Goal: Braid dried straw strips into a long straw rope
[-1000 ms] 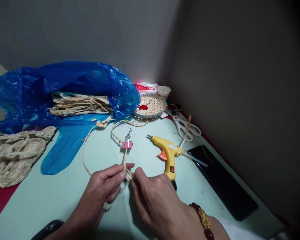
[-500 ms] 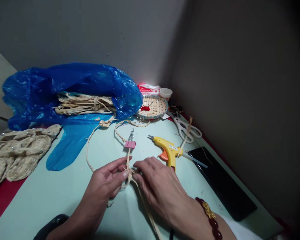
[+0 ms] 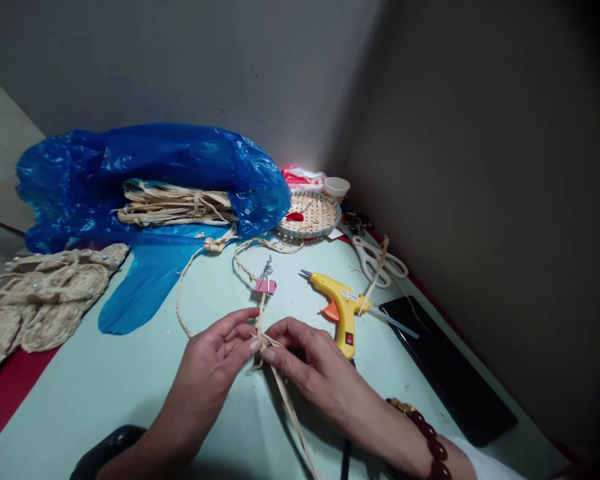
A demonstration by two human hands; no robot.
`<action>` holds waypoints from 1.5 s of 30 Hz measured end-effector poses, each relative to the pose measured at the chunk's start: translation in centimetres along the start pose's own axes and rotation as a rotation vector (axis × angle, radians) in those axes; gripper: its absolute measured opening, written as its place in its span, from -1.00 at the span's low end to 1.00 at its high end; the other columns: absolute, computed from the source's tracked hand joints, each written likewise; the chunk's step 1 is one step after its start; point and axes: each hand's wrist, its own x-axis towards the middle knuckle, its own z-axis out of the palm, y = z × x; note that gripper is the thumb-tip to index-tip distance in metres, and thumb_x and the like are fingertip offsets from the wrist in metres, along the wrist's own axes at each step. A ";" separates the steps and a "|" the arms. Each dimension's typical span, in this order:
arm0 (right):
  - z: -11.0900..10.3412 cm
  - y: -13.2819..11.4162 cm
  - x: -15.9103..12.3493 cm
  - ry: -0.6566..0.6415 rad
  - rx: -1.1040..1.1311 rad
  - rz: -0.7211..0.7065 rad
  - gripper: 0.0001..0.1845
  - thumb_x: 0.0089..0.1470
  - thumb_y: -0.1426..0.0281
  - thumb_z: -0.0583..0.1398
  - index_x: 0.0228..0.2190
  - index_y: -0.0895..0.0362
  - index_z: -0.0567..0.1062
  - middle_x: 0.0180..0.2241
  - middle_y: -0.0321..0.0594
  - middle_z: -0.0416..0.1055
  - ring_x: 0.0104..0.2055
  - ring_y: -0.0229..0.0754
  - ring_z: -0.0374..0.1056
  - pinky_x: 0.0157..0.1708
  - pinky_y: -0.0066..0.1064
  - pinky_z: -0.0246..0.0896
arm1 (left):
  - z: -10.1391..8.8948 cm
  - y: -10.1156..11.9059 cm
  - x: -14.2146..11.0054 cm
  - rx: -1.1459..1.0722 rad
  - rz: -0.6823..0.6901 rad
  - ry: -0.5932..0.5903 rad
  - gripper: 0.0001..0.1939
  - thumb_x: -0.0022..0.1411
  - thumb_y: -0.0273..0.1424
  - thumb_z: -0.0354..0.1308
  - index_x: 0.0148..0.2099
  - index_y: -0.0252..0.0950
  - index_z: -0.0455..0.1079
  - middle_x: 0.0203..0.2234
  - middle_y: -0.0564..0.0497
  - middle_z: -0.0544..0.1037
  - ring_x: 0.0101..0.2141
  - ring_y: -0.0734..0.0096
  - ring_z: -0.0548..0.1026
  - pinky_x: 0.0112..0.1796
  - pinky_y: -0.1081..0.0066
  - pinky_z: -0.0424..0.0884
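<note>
Between my two hands is a pale raffia braid [image 3: 261,316], its upper end gripped by a pink binder clip [image 3: 265,287] on the table. My left hand [image 3: 220,350] pinches the braid between thumb and fingers from the left. From the right, my right hand [image 3: 313,357] pinches strands at the same spot, thumb and forefinger nearly meeting the left thumb. A loose raffia strand [image 3: 291,410] trails from there toward the front edge of the view. Beyond the clip, the thin braided cord [image 3: 243,263] curves back along the table.
A blue plastic bag [image 3: 180,150] holds a raffia bundle [image 3: 180,205]. Woven raffia pieces [image 3: 65,300] with beads lie left. To the right are a yellow glue gun [image 3: 337,293], scissors [image 3: 375,260] and a black phone [image 3: 450,370]. Behind are a woven basket [image 3: 315,217] and a cup [image 3: 337,187].
My right hand has turned and closed onto the strands beside my left thumb. My left hand stays on the braid. The whole view has shifted slightly.
</note>
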 end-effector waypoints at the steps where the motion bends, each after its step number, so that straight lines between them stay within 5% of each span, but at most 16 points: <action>1: 0.3 0.2 0.1 0.011 0.052 0.004 -0.79 0.24 0.25 0.10 -0.24 0.13 0.41 -0.40 -0.30 0.44 -0.35 -0.27 0.31 -0.36 -0.47 0.13 | 0.1 0.1 0.0 0.011 0.000 0.008 -0.55 0.00 -0.32 0.34 -0.04 -0.31 0.39 -0.42 0.08 0.52 -0.34 0.38 0.51 -0.26 0.46 0.40; 7: 1.2 0.6 0.1 -0.016 0.331 0.033 -0.79 0.25 0.26 0.09 -0.12 0.09 0.32 -0.41 -0.31 0.48 -0.35 -0.28 0.37 -0.35 -0.48 0.16 | 0.7 0.2 -0.3 0.059 -0.004 0.087 -0.61 0.02 -0.34 0.30 -0.06 -0.28 0.41 -0.46 0.11 0.56 -0.47 0.46 0.49 -0.39 0.50 0.40; 15: 0.3 -0.2 -0.5 0.066 -0.081 -0.013 -0.86 0.28 0.35 0.01 -0.17 0.05 0.34 -0.39 -0.33 0.40 -0.33 -0.25 0.28 -0.39 -0.45 0.06 | 0.6 -0.6 0.2 -0.030 -0.028 0.075 -0.63 -0.07 -0.34 0.36 -0.16 -0.28 0.44 -0.52 0.11 0.57 -0.46 0.43 0.53 -0.37 0.49 0.40; 19: 0.3 -0.1 -0.6 0.059 -0.060 -0.058 -0.89 0.29 0.39 -0.01 -0.18 0.07 0.29 -0.44 -0.38 0.40 -0.43 -0.30 0.26 -0.41 -0.46 0.06 | 0.2 -0.9 0.4 0.006 -0.099 -0.010 -0.74 -0.01 -0.27 0.32 -0.31 -0.31 0.41 -0.61 0.16 0.48 -0.77 0.77 0.12 -0.70 0.61 0.01; 23: 0.2 -0.3 -0.8 0.054 -0.076 -0.081 -0.92 0.29 0.40 -0.02 -0.19 0.08 0.24 -0.41 -0.37 0.40 -0.41 -0.30 0.28 -0.38 -0.46 0.10 | -0.2 -0.9 0.5 -0.002 -0.152 -0.121 -0.76 0.06 -0.23 0.25 -0.38 -0.33 0.40 -0.59 0.15 0.43 -0.76 0.83 0.01 -0.68 0.60 -0.21; 31: -0.4 -1.2 -1.0 0.010 -0.271 -0.041 -0.84 0.31 0.35 -0.05 -0.27 0.12 0.28 -0.38 -0.28 0.36 -0.40 -0.25 0.25 -0.38 -0.42 0.15 | -0.1 -0.3 0.2 0.082 -0.153 -0.073 -0.76 0.10 -0.23 0.22 -0.42 -0.32 0.39 -0.65 0.20 0.33 -0.73 0.76 -0.03 -0.67 0.55 -0.18; 37: -1.2 -1.0 -1.2 0.119 -0.372 -0.106 -0.81 0.27 0.40 0.01 -0.32 0.11 0.39 -0.40 -0.27 0.37 -0.36 -0.23 0.26 -0.32 -0.39 0.13 | -0.1 0.0 0.0 0.188 -0.101 -0.001 -0.78 0.12 -0.28 0.21 -0.47 -0.30 0.35 -0.76 0.26 0.15 -0.71 0.68 0.01 -0.66 0.56 -0.11; 45: 0.3 -0.6 -1.4 0.224 -0.373 -0.358 -0.86 0.16 0.51 0.05 -0.41 0.19 0.39 -0.48 -0.24 0.35 -0.44 -0.25 0.24 -0.43 -0.43 0.11 | 0.3 -0.3 -0.2 0.182 -0.039 -0.016 -0.81 0.11 -0.29 0.21 -0.45 -0.30 0.39 -0.61 0.16 0.38 -0.55 0.57 0.26 -0.50 0.57 0.19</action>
